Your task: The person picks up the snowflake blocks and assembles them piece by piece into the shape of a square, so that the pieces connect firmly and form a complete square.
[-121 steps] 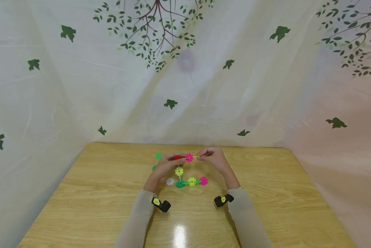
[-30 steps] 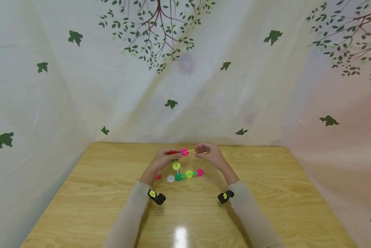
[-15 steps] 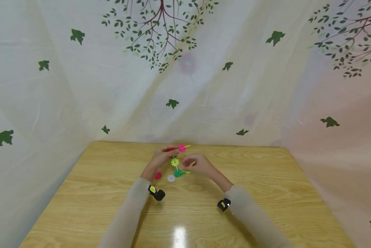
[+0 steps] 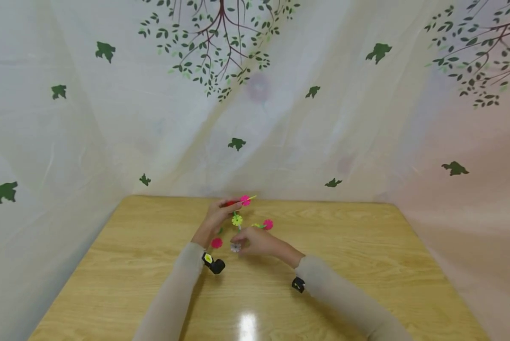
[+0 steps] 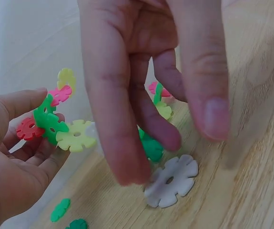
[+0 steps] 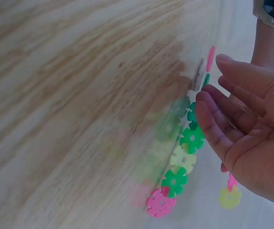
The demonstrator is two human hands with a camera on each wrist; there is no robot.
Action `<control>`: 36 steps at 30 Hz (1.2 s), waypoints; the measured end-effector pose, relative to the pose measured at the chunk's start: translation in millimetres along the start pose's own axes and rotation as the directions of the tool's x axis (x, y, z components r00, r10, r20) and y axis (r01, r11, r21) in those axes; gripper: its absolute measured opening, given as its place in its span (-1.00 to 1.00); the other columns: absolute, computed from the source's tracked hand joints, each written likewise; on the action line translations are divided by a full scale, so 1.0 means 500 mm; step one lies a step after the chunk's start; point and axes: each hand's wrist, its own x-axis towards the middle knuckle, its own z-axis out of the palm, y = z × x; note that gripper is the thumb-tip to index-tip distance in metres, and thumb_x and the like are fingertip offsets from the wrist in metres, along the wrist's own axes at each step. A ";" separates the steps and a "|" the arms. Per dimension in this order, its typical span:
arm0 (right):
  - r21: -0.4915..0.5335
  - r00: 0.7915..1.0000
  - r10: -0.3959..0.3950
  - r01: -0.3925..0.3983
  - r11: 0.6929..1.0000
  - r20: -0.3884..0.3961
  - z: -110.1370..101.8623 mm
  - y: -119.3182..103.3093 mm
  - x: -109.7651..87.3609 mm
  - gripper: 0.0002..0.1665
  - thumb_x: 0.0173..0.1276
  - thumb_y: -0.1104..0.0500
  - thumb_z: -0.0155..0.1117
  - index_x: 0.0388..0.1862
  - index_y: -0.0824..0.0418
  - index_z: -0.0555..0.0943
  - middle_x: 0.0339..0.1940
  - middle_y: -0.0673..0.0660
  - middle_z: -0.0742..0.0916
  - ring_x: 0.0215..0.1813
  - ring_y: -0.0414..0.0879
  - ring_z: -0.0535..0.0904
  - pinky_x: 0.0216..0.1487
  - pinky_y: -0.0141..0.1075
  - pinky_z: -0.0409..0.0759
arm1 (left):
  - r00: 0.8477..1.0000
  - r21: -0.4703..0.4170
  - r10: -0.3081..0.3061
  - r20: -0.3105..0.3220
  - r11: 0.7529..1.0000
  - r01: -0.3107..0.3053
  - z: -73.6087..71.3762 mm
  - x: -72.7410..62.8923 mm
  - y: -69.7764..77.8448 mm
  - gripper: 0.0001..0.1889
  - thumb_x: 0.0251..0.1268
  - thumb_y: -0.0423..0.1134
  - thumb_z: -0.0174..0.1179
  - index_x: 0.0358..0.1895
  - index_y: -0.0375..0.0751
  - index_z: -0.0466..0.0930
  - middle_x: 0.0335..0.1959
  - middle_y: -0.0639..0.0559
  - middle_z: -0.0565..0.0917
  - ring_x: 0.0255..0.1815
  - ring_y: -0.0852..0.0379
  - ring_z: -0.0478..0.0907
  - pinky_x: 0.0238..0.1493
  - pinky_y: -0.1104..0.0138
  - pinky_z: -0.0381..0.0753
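Note:
My left hand [image 4: 214, 219] grips a linked build of plastic snowflake discs at its red disc [image 5: 25, 129] and green discs [image 5: 44, 117]. From there a pink disc [image 4: 246, 201] and a yellow one [image 5: 66, 76] stick out at the top. Below the grip, a yellow disc [image 5: 75, 142] leads down to a row ending in green, yellow and pink discs [image 6: 158, 206]. My right hand [image 4: 260, 240] hovers low over the table, thumb and fingers apart, above a white disc [image 5: 182, 177]. One fingertip overlaps that disc's edge in the left wrist view.
A loose pinkish-red disc [image 4: 217, 243] lies left of the white one. Loose green discs [image 5: 60, 210] lie near my left hand. The wooden table [image 4: 365, 274] runs back to a pale curtain [image 4: 301, 142] printed with leaves.
The right hand has let go of the yellow disc at the build's top end and moved down and left to the white disc. The left hand has shifted slightly up and left with the build.

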 end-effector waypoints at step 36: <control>0.229 0.964 0.104 -0.047 0.972 -0.246 -0.102 0.083 -0.112 -0.83 0.34 0.37 0.38 -0.10 0.39 0.73 -0.19 0.24 0.81 -0.19 -0.24 0.65 -0.12 -0.37 0.68 | 0.999 -0.054 -0.046 0.018 0.997 0.046 0.027 -0.001 -0.029 -0.69 0.36 -0.32 0.33 0.12 -0.28 0.64 -0.25 0.20 0.69 -0.23 0.12 0.54 -0.20 0.37 0.58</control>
